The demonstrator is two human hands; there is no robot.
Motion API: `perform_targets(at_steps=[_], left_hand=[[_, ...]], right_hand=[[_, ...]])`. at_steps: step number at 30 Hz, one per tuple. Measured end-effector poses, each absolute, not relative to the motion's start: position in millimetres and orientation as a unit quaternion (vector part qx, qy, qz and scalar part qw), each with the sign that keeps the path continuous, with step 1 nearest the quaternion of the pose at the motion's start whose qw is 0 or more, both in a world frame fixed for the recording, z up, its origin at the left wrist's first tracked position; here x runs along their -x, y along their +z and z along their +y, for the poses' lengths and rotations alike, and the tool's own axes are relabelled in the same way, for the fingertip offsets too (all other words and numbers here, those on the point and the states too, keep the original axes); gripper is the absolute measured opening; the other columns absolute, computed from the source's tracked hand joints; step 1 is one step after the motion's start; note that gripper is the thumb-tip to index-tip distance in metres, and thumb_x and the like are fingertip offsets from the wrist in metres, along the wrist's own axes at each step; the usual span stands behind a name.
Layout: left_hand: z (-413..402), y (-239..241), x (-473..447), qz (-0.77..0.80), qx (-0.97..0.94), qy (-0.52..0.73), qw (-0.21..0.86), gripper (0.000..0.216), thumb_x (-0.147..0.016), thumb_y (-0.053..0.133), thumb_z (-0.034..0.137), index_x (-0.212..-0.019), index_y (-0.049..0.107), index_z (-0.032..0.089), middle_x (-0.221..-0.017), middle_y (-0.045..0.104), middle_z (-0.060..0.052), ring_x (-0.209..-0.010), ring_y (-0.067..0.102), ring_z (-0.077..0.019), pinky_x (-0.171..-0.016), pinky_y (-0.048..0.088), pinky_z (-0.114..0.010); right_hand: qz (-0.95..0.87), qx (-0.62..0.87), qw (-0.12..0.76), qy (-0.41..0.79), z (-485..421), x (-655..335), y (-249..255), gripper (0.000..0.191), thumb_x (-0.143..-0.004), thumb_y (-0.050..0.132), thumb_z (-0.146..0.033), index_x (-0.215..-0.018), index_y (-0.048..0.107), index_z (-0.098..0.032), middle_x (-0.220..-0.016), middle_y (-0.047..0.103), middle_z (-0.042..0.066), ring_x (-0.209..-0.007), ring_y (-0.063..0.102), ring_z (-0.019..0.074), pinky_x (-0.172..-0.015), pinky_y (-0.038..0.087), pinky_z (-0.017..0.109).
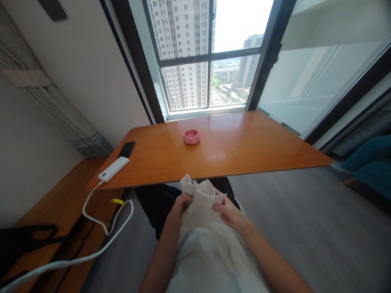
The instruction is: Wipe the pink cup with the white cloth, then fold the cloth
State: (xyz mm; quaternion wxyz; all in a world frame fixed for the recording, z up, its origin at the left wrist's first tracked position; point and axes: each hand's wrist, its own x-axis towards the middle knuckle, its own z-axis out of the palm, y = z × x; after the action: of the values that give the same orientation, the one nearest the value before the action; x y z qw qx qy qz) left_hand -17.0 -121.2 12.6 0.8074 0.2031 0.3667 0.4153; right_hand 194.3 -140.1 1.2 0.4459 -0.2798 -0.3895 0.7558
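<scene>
Hands meet low in front of the body, just below the near edge of the long orange-brown wooden table (244, 138). The left hand (178, 208) and the right hand (228, 212) each pinch a side of a small off-white fabric piece (200, 199), which looks like a pair of socks; its bunched top stands up between them, close against the person's pale shirt and above the dark trousers. Judging by how it lies, the cloth is only partly gathered: the upper end is loose and crumpled, not yet flat or rolled, and nothing of it rests on the table. On the tabletop sit a small pink hexagonal ceramic dish (192, 136) near the middle, a black phone (126, 149) at the left end and, just beside it, a white slab-shaped power bank (113, 169) whose white cable (100, 221) hangs down over the edge
</scene>
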Motion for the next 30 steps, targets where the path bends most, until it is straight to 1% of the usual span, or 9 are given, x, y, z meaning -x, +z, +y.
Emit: perform_targets(at_steps=[3,7,10,14,17,19,22,27,30], left_hand=[[-123,19,10,0.337,-0.241,0.399,0.818,0.074,-0.06,0.079,0.03,-0.133,0.079,0.016,-0.113,0.087,-0.01,-0.105,0.084,-0.037,-0.098,0.067,-0.046],[-129,28,3,0.305,-0.316,0.385,0.812,0.087,-0.058,0.073,0.024,-0.145,0.075,0.017,-0.124,0.085,-0.01,-0.113,0.081,-0.0367,-0.102,0.065,-0.045],[-132,28,3,0.307,-0.338,0.379,0.805,0.086,-0.059,0.069,0.026,-0.145,0.075,0.019,-0.129,0.084,-0.01,-0.118,0.079,-0.0385,-0.103,0.065,-0.047],[-126,19,7,0.25,-0.364,0.426,0.79,0.09,-0.058,0.067,0.027,-0.148,0.072,0.02,-0.139,0.08,-0.01,-0.132,0.074,-0.0403,-0.113,0.061,-0.051],[-120,18,15,0.223,-0.395,0.484,0.749,0.08,-0.066,0.07,0.03,-0.145,0.074,0.023,-0.149,0.076,-0.01,-0.146,0.065,-0.0397,-0.123,0.053,-0.051],[-116,20,24,0.248,-0.44,0.523,0.686,0.059,-0.075,0.075,0.034,-0.132,0.081,0.022,-0.154,0.072,-0.011,-0.151,0.06,-0.0389,-0.125,0.05,-0.049],[-110,28,39,0.316,-0.502,0.553,0.585,0.028,-0.086,0.084,0.042,-0.104,0.083,0.021,-0.137,0.077,-0.012,-0.137,0.067,-0.0348,-0.115,0.053,-0.042],[-83,52,61,0.421,-0.52,0.546,0.504,0.045,-0.081,0.097,0.055,-0.1,0.078,0.019,-0.096,0.073,-0.004,-0.086,0.064,-0.0193,-0.08,0.05,-0.029],[-64,75,75,0.396,-0.564,0.558,0.462,0.043,-0.081,0.099,0.052,-0.095,0.076,0.019,-0.102,0.072,-0.004,-0.094,0.064,-0.0196,-0.085,0.051,-0.029]], right_hand=[[-0.481,0.329,0.491,0.648,-140,-191,-6,0.096,-0.073,0.103,-0.054,-0.156,0.064,-0.029,-0.156,0.072,0.012,-0.14,0.07,0.0342,-0.114,0.058,0.044],[-0.613,0.355,0.573,0.412,-136,-193,-12,0.113,-0.078,0.103,-0.048,-0.172,0.043,-0.039,-0.18,0.045,0.014,-0.161,0.053,0.0364,-0.126,0.053,0.053],[-0.696,0.326,0.59,0.248,-135,-200,-7,0.082,-0.084,0.1,-0.045,-0.156,0.061,-0.038,-0.179,0.046,0.013,-0.161,0.053,0.0373,-0.128,0.052,0.057],[-0.726,0.339,0.582,0.138,-136,-209,4,0.023,-0.095,0.09,-0.041,-0.108,0.076,-0.028,-0.158,0.065,0.014,-0.139,0.07,0.0335,-0.116,0.063,0.053],[-0.729,0.338,0.589,0.084,-134,-216,13,0.015,-0.099,0.086,-0.033,-0.097,0.072,-0.026,-0.146,0.072,0.014,-0.137,0.072,0.0333,-0.115,0.063,0.054],[-0.739,0.328,0.586,0.059,-131,-224,20,0.014,-0.098,0.086,-0.028,-0.099,0.072,-0.026,-0.142,0.076,0.013,-0.137,0.071,0.0334,-0.115,0.062,0.054],[-0.751,0.331,0.57,0.042,-123,-238,35,0.014,-0.099,0.086,-0.027,-0.099,0.072,-0.027,-0.127,0.082,0.011,-0.127,0.075,0.0322,-0.108,0.062,0.051],[-0.791,0.387,0.462,0.099,-97,-259,64,0.023,-0.106,0.078,-0.045,-0.096,0.072,-0.025,-0.079,0.076,-0.001,-0.067,0.068,0.017,-0.067,0.052,0.032],[-0.814,0.379,0.424,0.12,-76,-267,88,0.03,-0.109,0.073,-0.05,-0.094,0.074,-0.023,-0.081,0.078,-0.001,-0.069,0.069,0.0153,-0.068,0.05,0.029]])
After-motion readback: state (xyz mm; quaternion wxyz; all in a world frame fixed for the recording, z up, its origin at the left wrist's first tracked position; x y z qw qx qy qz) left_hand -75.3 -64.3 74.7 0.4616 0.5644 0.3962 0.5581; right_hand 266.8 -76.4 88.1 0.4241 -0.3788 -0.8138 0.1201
